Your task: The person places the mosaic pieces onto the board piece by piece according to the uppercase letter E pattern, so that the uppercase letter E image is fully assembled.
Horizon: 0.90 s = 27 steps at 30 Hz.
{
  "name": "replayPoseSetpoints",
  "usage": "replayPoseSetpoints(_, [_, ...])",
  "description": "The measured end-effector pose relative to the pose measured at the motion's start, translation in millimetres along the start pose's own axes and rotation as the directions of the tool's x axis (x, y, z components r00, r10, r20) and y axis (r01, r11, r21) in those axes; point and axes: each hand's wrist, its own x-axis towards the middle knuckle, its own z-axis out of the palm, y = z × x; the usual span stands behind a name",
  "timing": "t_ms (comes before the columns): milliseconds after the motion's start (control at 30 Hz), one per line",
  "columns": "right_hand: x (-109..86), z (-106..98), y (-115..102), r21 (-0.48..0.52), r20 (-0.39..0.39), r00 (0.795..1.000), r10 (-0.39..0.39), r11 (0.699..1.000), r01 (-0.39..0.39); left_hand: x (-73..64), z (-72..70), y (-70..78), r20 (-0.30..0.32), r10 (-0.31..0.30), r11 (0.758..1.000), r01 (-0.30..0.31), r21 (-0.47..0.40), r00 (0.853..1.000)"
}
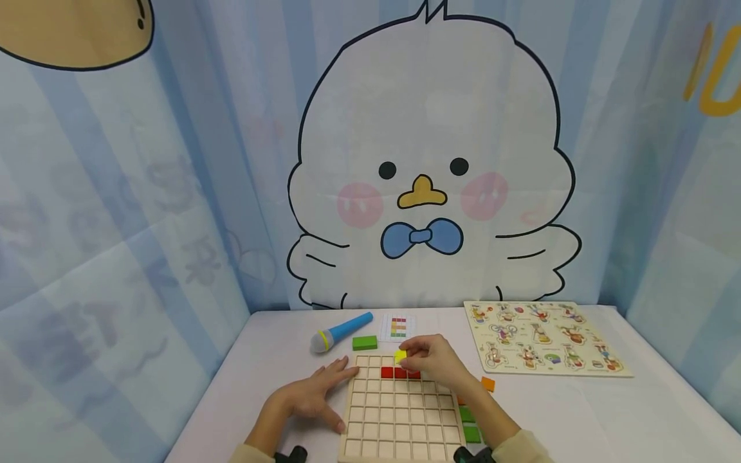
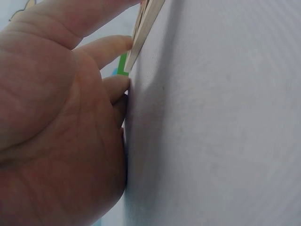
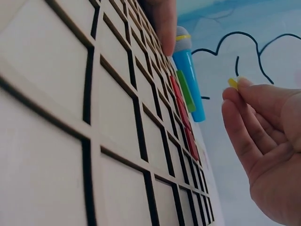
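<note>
A wooden grid board [image 1: 384,415] lies on the table, with a row of red tiles [image 1: 400,373] set in cells near its far edge. My right hand [image 1: 437,363] pinches a small yellow tile [image 1: 400,355] between thumb and fingertip, above the board's far rows. In the right wrist view that yellow tile [image 3: 233,83] shows at the fingertips, clear of the grid. My left hand [image 1: 312,393] is spread along the board's left side, thumb and a fingertip touching the edge. The left wrist view shows the palm [image 2: 61,122] with fingers reaching the board's side [image 2: 146,30].
Beyond the board lie a green block [image 1: 365,343], a blue toy microphone [image 1: 341,332] and a pattern card [image 1: 398,327]. Green tiles [image 1: 471,435] sit along the board's right edge, near an orange tile [image 1: 488,384]. A wooden picture puzzle [image 1: 544,337] lies at the back right.
</note>
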Motion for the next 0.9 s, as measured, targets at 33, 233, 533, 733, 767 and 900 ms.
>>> replayPoseSetpoints(33, [1.9, 2.7, -0.2, -0.017, 0.009, 1.0, -0.004, 1.0, 0.004, -0.2, -0.4, 0.3, 0.0, 0.0, 1.0, 0.0, 0.002, 1.0])
replayPoseSetpoints(233, [10.9, 16.0, 2.2, -0.144, 0.058, 0.998, -0.024, 0.989, 0.032, -0.5, -1.7, -1.0, -0.001, 0.011, 1.0, -0.011, 0.005, 1.0])
replayPoseSetpoints(533, [13.1, 25.0, 2.6, -0.255, 0.144, 0.986, -0.08, 0.96, 0.115, -2.1, -1.7, -0.8, 0.007, 0.009, 1.0, -0.009, 0.012, 1.0])
replayPoseSetpoints(733, [12.7, 28.1, -1.9, -0.298, 0.193, 0.981, -0.035, 0.95, 0.093, -0.6, 0.0, 0.1, 0.0, -0.003, 1.0, 0.003, 0.015, 1.0])
replayPoseSetpoints(767, [12.6, 28.5, -2.5, -0.305, 0.196, 0.98, -0.032, 0.948, 0.092, -0.5, -0.1, 0.5, -0.002, -0.005, 1.0, 0.005, 0.017, 1.0])
replayPoseSetpoints(900, [11.8, 29.5, -4.3, -0.315, 0.198, 0.98, -0.026, 0.945, 0.089, 0.1, 0.0, -0.5, -0.007, -0.015, 1.0, 0.015, 0.006, 1.0])
